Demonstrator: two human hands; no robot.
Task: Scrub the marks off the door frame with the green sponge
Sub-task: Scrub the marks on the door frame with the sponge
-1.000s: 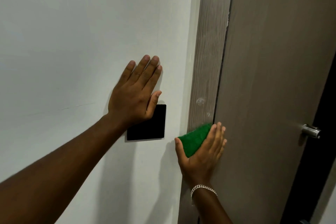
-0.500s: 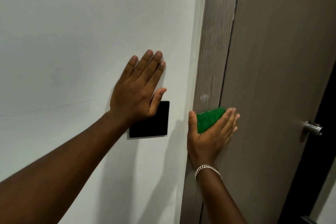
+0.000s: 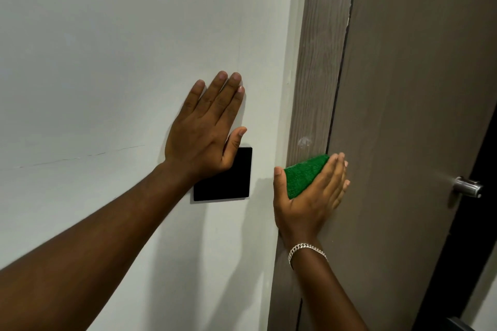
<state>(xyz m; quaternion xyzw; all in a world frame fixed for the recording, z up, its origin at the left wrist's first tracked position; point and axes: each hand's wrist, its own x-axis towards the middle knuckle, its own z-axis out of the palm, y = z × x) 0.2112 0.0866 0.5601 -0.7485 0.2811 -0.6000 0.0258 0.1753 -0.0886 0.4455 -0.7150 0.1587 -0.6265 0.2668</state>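
Sponge pressed to door frame below a pale mark

Forearms reach in from the lower edge, the right one wearing a silver chain bracelet (image 3: 306, 248) at the wrist. Right hand (image 3: 309, 199) wraps the green sponge (image 3: 302, 176), thumb on its left edge and fingers (image 3: 334, 172) spread over its right side, pressing it flat against the wood-grain door frame (image 3: 313, 75). Those fingertips overlap onto the brown door (image 3: 403, 115). Just above the sponge, a whitish smudge (image 3: 304, 141) sits on the frame. Left hand (image 3: 207, 129) lies open and flat on the white wall (image 3: 107, 48), fingers together, holding nothing; its heel covers the upper left corner of a black square wall plate (image 3: 228, 183). Farther right, a metal door handle (image 3: 468, 187) projects near the door's right edge. No containers show.
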